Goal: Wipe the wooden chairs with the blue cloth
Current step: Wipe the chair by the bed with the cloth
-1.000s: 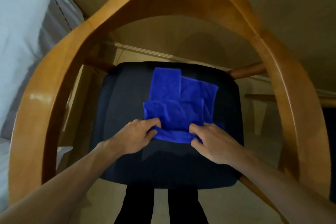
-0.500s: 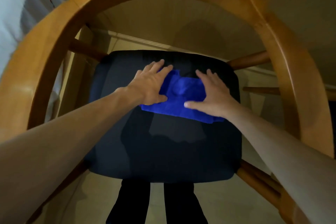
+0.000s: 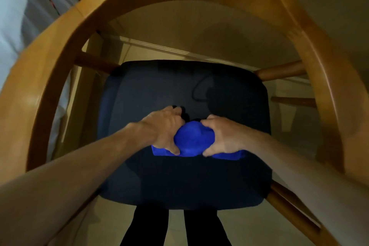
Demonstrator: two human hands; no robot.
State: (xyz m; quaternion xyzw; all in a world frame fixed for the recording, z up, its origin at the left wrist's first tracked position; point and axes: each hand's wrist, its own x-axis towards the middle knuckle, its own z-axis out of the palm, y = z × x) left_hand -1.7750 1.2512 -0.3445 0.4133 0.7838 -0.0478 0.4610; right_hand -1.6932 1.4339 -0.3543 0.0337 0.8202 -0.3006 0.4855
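The blue cloth (image 3: 192,141) is bunched into a lump at the middle of the chair's dark seat cushion (image 3: 187,90). My left hand (image 3: 163,128) grips its left side with curled fingers, thumb at the near edge. My right hand (image 3: 223,136) grips its right side the same way. A flat strip of cloth shows under both hands. The wooden chair's curved backrest and arm frame (image 3: 50,62) arches around the seat on the left, the far side and the right.
A white fabric surface (image 3: 18,12) lies at the far left beyond the frame. Wooden rungs (image 3: 279,73) stick out on the right of the seat. A pale wall with a skirting board (image 3: 159,46) is behind the chair. My dark trouser legs (image 3: 149,227) are below.
The cloth lay spread flat, then both hands pressed on it further back; now they have pulled it toward me and gathered it into a lump between them.
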